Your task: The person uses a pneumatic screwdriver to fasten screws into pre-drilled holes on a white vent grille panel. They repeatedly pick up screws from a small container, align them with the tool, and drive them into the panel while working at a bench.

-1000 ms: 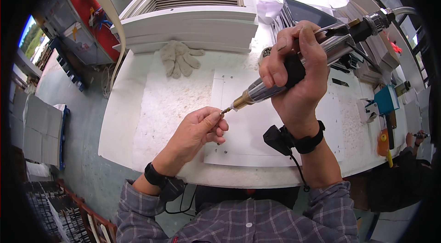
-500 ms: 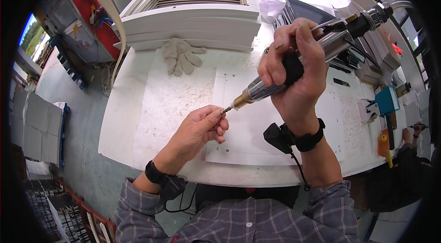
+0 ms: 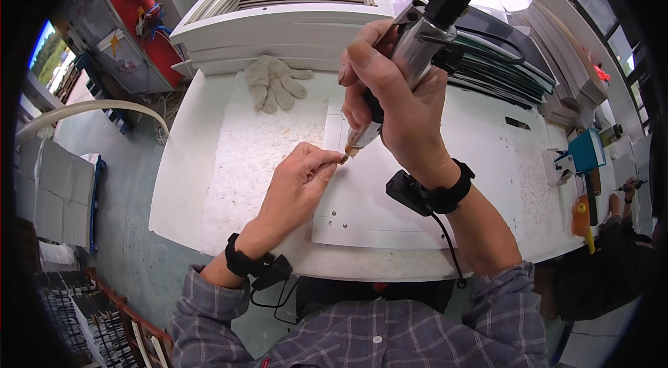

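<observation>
My right hand (image 3: 407, 103) is wrapped around a silver and black pneumatic screwdriver (image 3: 416, 55), tilted with its brass-coloured nose down and to the left. At the bit's end, my left hand (image 3: 299, 183) pinches a small screw, mostly hidden by thumb and finger. Both hands are over the left edge of a flat white panel (image 3: 410, 232) on the table. Small metal fittings (image 3: 335, 214) show along that panel edge, near my left hand.
A pale work glove (image 3: 275, 82) lies beyond my left hand. Behind it stands a stack of white louvred panels (image 3: 292, 34). Dark panels (image 3: 501, 65) are piled at the back right. A teal box (image 3: 584, 152) and an orange-handled tool (image 3: 580, 218) are farther right, near another person's hand (image 3: 629, 192).
The screwdriver has swung steeper and its nose has come to the panel's left edge. My right hand has moved left, and my left hand slightly up with it. The pale hose has dropped at left.
</observation>
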`<state>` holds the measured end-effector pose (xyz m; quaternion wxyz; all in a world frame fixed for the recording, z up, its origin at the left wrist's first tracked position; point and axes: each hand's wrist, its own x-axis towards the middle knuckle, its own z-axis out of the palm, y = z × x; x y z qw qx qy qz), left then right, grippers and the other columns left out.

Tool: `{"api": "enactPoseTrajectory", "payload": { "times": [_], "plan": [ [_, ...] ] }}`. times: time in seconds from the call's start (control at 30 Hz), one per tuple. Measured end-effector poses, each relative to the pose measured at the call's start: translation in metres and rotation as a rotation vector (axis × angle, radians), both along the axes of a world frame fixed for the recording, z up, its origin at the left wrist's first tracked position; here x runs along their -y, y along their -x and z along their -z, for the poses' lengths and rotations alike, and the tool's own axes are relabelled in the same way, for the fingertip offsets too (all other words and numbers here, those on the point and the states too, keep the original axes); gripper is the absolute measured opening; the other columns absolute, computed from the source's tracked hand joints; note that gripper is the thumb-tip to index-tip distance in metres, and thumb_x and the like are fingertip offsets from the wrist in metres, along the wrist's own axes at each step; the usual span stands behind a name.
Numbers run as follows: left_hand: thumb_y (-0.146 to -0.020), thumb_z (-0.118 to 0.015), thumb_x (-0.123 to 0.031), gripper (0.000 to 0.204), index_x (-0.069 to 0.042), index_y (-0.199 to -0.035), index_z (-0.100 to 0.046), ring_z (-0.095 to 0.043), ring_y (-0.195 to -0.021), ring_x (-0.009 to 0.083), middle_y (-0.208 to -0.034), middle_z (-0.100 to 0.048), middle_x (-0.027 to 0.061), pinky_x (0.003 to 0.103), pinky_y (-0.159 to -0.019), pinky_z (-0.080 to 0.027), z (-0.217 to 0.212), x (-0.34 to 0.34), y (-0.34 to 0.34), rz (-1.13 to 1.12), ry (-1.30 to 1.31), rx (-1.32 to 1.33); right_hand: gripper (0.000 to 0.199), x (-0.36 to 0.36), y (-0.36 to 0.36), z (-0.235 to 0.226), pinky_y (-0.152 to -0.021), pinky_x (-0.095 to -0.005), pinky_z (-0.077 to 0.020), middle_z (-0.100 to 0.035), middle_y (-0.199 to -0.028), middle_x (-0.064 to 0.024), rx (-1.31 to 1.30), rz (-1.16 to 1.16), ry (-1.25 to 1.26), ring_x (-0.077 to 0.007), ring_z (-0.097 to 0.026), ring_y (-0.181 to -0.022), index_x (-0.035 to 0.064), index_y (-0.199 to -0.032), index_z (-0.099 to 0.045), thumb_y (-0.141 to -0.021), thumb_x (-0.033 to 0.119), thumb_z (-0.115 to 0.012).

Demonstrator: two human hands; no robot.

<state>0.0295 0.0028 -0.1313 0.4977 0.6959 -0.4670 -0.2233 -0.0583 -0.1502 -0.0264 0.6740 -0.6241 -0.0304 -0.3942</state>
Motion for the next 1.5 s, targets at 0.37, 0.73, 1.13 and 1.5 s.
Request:
{"api": "enactPoseTrajectory", "payload": {
  "times": [0.37, 0.73, 1.13, 1.5],
  "plan": [
    [-0.095, -0.059, -0.005, 0.023, -0.001, -0.113, -0.072, -0.062, -0.088, 0.0238, -0.099, -0.063, 0.0117, 0.033, -0.079, -0.05, 0.004, 0.001, -0.006, -0.007, -0.007, 0.052, 0.019, 0.0, -0.014, 0.01, -0.045, -0.0227, -0.0433, -0.062, -0.075, -0.0037, -0.054, -0.062, 0.062, -0.0059, -0.054, -0.049, 0.0035, -0.094, -0.06, -0.098, 0.021, -0.065],
    [-0.101, -0.052, -0.013, 0.025, -0.001, -0.123, -0.056, -0.064, -0.091, 0.029, -0.108, -0.067, 0.0182, 0.038, -0.083, -0.05, -0.002, 0.0, -0.004, -0.042, -0.083, -0.021, 0.029, -0.005, -0.025, 0.024, -0.046, -0.0242, -0.0335, -0.049, -0.058, 0.0058, -0.115, -0.048, 0.092, -0.0031, -0.044, -0.051, 0.0072, -0.075, -0.058, -0.096, 0.024, -0.07],
    [-0.102, -0.053, -0.015, 0.023, -0.001, -0.121, -0.054, -0.06, -0.082, 0.0226, -0.091, -0.064, 0.0116, 0.035, -0.08, -0.049, -0.015, 0.003, -0.004, -0.003, -0.146, 0.069, 0.017, -0.004, -0.005, -0.001, -0.046, -0.021, -0.04, -0.058, -0.066, 0.0043, -0.053, -0.12, 0.045, -0.0028, -0.051, -0.053, 0.0055, -0.09, -0.065, -0.095, 0.021, -0.07],
    [-0.093, -0.067, -0.017, 0.018, -0.005, -0.107, -0.07, -0.063, -0.084, 0.0265, -0.093, -0.065, 0.011, 0.038, -0.077, -0.05, -0.067, 0.161, 0.002, 0.178, -0.033, 0.637, 0.019, 0.105, 0.085, -0.032, -0.044, -0.0241, -0.0446, -0.064, -0.082, -0.0059, 0.056, 0.456, 0.094, -0.0056, -0.053, -0.048, 0.0046, -0.095, -0.065, -0.096, 0.024, -0.067]
  ]
}}
